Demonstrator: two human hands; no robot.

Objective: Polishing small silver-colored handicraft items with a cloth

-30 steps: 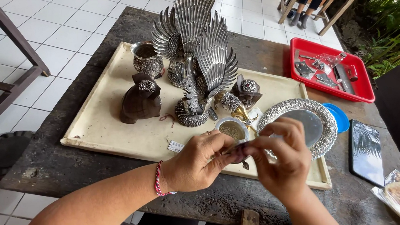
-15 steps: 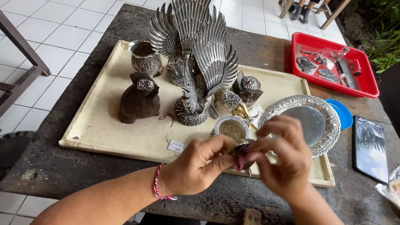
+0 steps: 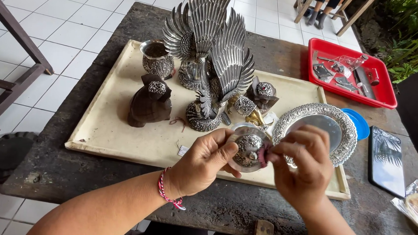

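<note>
Left hand (image 3: 206, 163) grips 1 small round embossed silver piece (image 3: 248, 149), thumb over its near edge, held above the front edge of the cream tray (image 3: 100, 127). Right hand (image 3: 305, 164) is closed, fingertips pinched on 1 small pink item (image 3: 264, 154) pressed against the right side of the silver piece; what that item is cannot be told. 1 red-and-white cord bracelet (image 3: 168, 195) on the left wrist.

On the tray: 2 winged silver bird figures (image 3: 212, 52) standing upright and close together, 1 embossed silver cup (image 3: 156, 59) to their left, 1 dark wooden animal carving (image 3: 148, 103) with a silver top in front of the cup, 1 small dark lidded box (image 3: 262, 94) to the right of the birds, and 1 round silver plate (image 3: 316, 131) with an ornate rim, partly behind the right hand.

Off the tray, on the dark stone table (image 3: 75, 172): 1 red plastic tray (image 3: 352, 74) of small tools at the far right, 1 blue disc (image 3: 359, 124) touching the plate's edge, 1 dark rectangular panel (image 3: 386, 158) at the right.
</note>
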